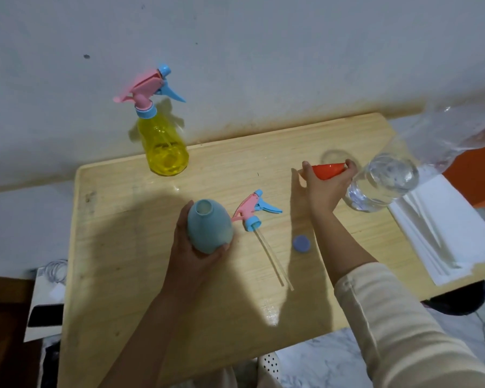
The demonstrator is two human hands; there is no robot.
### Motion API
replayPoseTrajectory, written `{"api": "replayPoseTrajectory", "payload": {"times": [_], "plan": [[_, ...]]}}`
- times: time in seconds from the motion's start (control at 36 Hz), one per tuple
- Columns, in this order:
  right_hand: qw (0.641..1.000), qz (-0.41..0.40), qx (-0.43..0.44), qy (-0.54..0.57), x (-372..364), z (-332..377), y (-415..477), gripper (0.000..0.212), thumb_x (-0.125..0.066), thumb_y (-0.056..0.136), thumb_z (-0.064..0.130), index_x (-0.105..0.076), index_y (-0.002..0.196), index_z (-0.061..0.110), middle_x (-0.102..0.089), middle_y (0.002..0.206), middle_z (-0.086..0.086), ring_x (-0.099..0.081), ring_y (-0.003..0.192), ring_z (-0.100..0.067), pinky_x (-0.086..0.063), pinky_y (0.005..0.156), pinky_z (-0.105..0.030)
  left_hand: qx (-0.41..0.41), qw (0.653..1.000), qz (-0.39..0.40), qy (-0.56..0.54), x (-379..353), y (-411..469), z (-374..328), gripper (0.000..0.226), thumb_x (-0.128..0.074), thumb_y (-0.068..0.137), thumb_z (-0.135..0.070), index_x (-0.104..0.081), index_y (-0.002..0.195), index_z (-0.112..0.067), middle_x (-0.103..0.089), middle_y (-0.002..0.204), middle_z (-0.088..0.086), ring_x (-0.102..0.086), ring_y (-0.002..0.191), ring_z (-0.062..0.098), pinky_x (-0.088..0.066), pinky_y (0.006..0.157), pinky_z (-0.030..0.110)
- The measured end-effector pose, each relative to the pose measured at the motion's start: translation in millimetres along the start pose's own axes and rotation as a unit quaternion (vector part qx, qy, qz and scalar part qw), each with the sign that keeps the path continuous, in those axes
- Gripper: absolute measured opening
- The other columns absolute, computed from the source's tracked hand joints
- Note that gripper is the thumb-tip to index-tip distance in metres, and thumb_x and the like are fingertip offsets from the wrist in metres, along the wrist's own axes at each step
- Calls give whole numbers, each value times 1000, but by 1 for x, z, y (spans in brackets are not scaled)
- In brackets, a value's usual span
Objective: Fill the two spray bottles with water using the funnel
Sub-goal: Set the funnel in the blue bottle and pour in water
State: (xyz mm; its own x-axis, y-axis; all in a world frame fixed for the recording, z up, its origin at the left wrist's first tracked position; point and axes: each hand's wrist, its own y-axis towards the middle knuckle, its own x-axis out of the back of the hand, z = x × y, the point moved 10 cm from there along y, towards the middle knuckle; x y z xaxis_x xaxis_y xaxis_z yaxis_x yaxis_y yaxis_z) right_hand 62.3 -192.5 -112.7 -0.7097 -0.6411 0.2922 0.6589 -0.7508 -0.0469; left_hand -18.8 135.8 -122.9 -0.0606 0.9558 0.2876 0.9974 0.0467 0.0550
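Observation:
My left hand grips the blue spray bottle near the table's middle; its neck is open, with no head on it. The bottle's pink-and-blue spray head lies on the table just to its right, its dip tube pointing toward me. My right hand holds the orange funnel on its side at the back right. A large clear water bottle stands right beside that hand, uncapped as far as I can see. The yellow spray bottle, with its head on, stands at the back left corner.
A blue-purple cap lies on the wooden table near my right forearm. White sheets lie over the table's right edge. The wall runs close behind the table. Clear plastic hangs at the upper right.

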Motion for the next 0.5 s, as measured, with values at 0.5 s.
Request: {"api": "replayPoseTrajectory", "payload": {"times": [0.5], "plan": [[901,351,15,252,-42,108,-137,73,-74,71,-8,-38,131,12,-45,115,12,-54,102,-1,-52,78,-15,23,996,-54,-63,-8,-10,-23,96,-76,57,-36,-30,141,-24,-48,130,-10,-54,113,0,-49,89,23]]}}
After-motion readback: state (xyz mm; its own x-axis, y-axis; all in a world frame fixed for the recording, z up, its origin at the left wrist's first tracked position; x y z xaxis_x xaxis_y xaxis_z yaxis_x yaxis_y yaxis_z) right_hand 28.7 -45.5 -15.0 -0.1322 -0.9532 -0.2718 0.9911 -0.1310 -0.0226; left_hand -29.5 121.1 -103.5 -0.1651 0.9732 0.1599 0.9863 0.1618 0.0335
